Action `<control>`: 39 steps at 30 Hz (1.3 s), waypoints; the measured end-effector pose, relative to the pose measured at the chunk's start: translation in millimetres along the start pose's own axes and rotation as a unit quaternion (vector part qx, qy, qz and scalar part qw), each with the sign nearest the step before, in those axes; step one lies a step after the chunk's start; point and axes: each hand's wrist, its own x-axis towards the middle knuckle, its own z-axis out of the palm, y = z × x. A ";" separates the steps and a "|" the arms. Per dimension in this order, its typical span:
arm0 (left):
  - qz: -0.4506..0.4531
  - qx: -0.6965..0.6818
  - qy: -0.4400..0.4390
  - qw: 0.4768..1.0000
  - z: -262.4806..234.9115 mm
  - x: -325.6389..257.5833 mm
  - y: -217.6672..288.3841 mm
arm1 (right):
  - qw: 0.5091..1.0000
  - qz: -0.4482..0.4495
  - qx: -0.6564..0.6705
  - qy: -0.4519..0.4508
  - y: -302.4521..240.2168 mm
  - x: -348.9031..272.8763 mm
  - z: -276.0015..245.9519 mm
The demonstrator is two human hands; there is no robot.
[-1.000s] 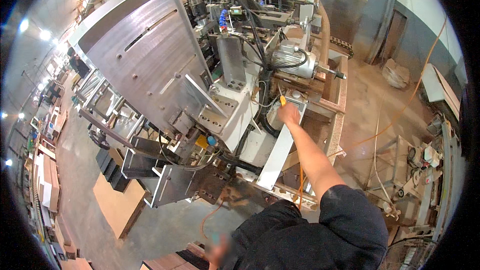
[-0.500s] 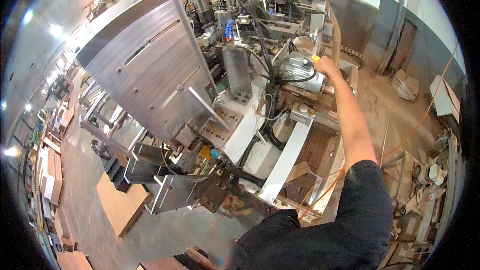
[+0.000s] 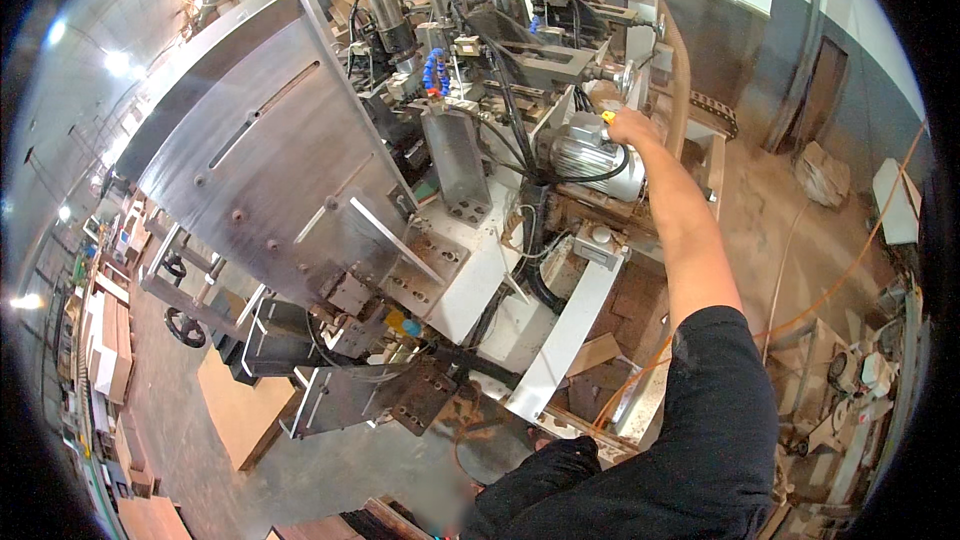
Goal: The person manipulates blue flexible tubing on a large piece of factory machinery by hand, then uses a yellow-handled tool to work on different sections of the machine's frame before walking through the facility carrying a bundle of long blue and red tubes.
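Observation:
My right arm stretches forward over the machine. At its end, my right hand is closed round a small yellow object, mostly hidden in the fingers, so its exact kind does not show. The hand is above a silver-grey electric motor, close to its far right end. A black cable loops from the motor to a bundle of black hoses. Beneath my forearm lie a white metal beam and a dusty bay with wood offcuts. My left hand does not show.
A large upright metal plate rises at the left. Spindle motors stand at the back. An orange hose crosses the right side and passes by my arm. A brown board lies on the left floor; scrap parts crowd the right.
My right hand has shifted slightly left above the motor, still closed on the yellow object. The view has turned a little, and the metal plate appears farther left.

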 end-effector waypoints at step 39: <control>-0.265 -0.274 -0.192 0.904 -21.4 -31.5 -11.4 | 0.982 0.132 0.062 0.123 124.4 -59.1 17.2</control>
